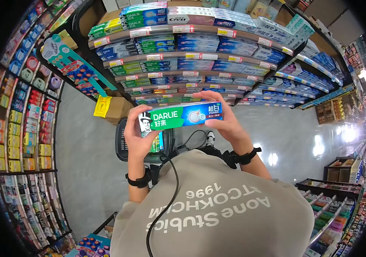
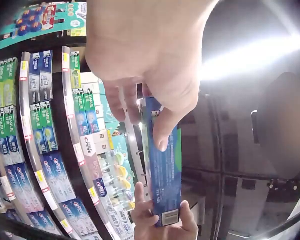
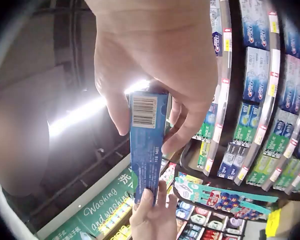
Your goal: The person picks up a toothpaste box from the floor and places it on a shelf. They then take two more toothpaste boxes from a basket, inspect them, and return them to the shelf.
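Observation:
A green and blue Darlie toothpaste box (image 1: 176, 116) is held level between both hands in the head view, its printed front facing up toward the head camera. My left hand (image 1: 136, 133) grips its green end, the thumb along the lower edge. At the blue end my right hand (image 1: 225, 122) pinches it, thumb below and fingers over the top edge. A barcode side of the toothpaste box (image 3: 146, 130) shows in the right wrist view, and the same blue side (image 2: 165, 170) appears in the left wrist view.
Shelves of boxed toothpaste (image 1: 191, 43) stand ahead. A dark shopping basket (image 1: 123, 141) with goods inside sits on the floor below the left hand, near a cardboard box (image 1: 121, 109). Bottle shelves (image 1: 24, 124) line the left; a cable (image 1: 172, 201) runs over the sweatshirt.

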Demonstrator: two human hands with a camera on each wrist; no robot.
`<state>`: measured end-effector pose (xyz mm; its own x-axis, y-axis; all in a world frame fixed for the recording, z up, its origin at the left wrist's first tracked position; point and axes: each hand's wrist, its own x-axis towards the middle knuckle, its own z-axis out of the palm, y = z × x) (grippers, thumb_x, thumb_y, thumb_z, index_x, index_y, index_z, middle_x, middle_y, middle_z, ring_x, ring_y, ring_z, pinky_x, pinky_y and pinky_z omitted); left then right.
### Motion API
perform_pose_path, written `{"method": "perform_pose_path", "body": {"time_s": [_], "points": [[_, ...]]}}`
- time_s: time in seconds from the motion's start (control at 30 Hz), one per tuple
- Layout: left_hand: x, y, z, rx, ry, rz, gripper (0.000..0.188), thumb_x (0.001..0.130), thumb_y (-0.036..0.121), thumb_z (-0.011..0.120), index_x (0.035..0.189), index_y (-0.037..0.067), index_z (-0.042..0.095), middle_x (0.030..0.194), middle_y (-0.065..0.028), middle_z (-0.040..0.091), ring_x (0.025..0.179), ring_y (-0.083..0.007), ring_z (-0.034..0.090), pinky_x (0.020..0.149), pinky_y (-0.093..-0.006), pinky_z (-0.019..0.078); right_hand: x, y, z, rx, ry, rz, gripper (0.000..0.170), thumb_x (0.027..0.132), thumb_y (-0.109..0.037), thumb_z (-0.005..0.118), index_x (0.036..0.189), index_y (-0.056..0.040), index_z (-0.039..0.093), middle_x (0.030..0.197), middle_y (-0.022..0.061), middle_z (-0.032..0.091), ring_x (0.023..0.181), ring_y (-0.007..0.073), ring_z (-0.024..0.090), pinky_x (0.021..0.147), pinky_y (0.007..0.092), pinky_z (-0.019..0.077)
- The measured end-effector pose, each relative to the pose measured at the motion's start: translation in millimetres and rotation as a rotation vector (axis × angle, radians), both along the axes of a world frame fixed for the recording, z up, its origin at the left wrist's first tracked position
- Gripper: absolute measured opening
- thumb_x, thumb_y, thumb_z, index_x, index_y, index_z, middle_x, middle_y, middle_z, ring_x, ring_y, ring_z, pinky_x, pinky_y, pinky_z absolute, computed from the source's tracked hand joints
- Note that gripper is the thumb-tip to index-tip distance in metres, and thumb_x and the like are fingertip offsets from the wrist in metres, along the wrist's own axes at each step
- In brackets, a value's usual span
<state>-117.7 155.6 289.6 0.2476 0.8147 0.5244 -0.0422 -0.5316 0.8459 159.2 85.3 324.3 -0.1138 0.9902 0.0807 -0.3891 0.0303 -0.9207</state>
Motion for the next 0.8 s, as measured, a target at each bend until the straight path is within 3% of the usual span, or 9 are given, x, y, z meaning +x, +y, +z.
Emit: {"method": "perform_pose_path", "body": {"time_s": [0.1,0.23,0.33,0.43,0.57,0.6,0.7,0.8], "points": [[5.0,4.9,2.1,-0.015,-0.064,0.001,0.071,0.067,-0.009,0.088,0.128,0.006,0.055,0.127,-0.0125,0.061,0.119,-0.0237,0.060,0.105,-0.0370,0.0477,0.3,6.8,-4.1,0.039,-0.087,0.006,0.085,0.076,-0.018,0.091,0.148,-0.0084,0.045,0.154,0.0147,0.048,0.125,0.0232,0.061,0.095,0.0396,0.0615],[12.2,4.0,-2.9,-0.020,-0.059,-0.056,0.074,0.069,-0.009,0.086,0.131,0.008,0.048,0.132,-0.0136,0.052,0.119,-0.0233,0.056,0.103,-0.0357,0.0478,4.0,14.6,-6.5,0.056,-0.164,-0.002,0.088,0.075,-0.020,0.093,0.147,-0.0085,0.045,0.152,0.0129,0.050,0.125,0.0211,0.060,0.098,0.0367,0.0591],[13.6,3.3,-9.9,-0.080,-0.060,-0.081,0.087,0.069,-0.011,0.085,0.141,0.008,0.041,0.134,-0.0133,0.049,0.121,-0.0227,0.054,0.104,-0.0361,0.0479,7.7,13.8,-4.2,0.071,-0.192,-0.021,0.086,0.075,-0.011,0.091,0.148,-0.0094,0.046,0.152,0.0076,0.051,0.127,0.0163,0.057,0.106,0.0340,0.0483],[10.9,8.3,-16.7,-0.097,-0.057,-0.094,0.099,0.066,-0.008,0.087,0.149,0.007,0.035,0.134,-0.0130,0.050,0.122,-0.0223,0.053,0.105,-0.0365,0.0478,6.9,10.3,-2.4,0.113,-0.278,-0.051,0.088,0.075,-0.007,0.091,0.149,-0.0093,0.045,0.151,0.0070,0.052,0.126,0.0163,0.057,0.106,0.0337,0.0480],[5.8,7.8,2.2,-0.068,-0.030,-0.121,0.110,0.069,0.001,0.090,0.158,0.007,0.026,0.139,-0.0152,0.047,0.123,-0.0241,0.054,0.106,-0.0373,0.0489,-6.2,5.9,-3.4,0.125,-0.309,-0.121,0.092,0.074,-0.003,0.090,0.153,-0.0122,0.044,0.163,0.0109,0.039,0.146,0.0228,0.042,0.117,0.0378,0.0396],[7.8,4.0,7.9,-0.121,-0.083,-0.124,0.112,0.069,0.003,0.090,0.159,0.007,0.023,0.141,-0.0156,0.046,0.124,-0.0246,0.054,0.106,-0.0379,0.0493,-9.6,4.8,-1.5,0.106,-0.273,-0.113,0.093,0.073,-0.002,0.089,0.154,-0.0135,0.043,0.168,0.0124,0.030,0.154,0.0256,0.031,0.121,0.0394,0.0340],[2.4,-1.8,7.1,-0.209,-0.131,-0.157,0.122,0.070,0.005,0.091,0.164,0.009,0.014,0.148,-0.0160,0.041,0.129,-0.0272,0.054,0.108,-0.0408,0.0509,-11.7,5.5,-6.0,0.144,-0.366,-0.172,0.094,0.073,-0.001,0.089,0.154,-0.0135,0.043,0.169,0.0127,0.028,0.156,0.0267,0.029,0.122,0.0394,0.0327],[0.3,-7.8,6.6,-0.238,-0.174,-0.182,0.124,0.070,0.004,0.091,0.165,0.010,0.012,0.149,-0.0155,0.041,0.131,-0.0286,0.054,0.108,-0.0417,0.0514,-14.5,7.2,0.7,0.214,-0.491,-0.208,0.093,0.070,-0.005,0.090,0.152,-0.0105,0.045,0.168,0.0114,0.032,0.149,0.0225,0.039,0.118,0.0378,0.0401]]}}
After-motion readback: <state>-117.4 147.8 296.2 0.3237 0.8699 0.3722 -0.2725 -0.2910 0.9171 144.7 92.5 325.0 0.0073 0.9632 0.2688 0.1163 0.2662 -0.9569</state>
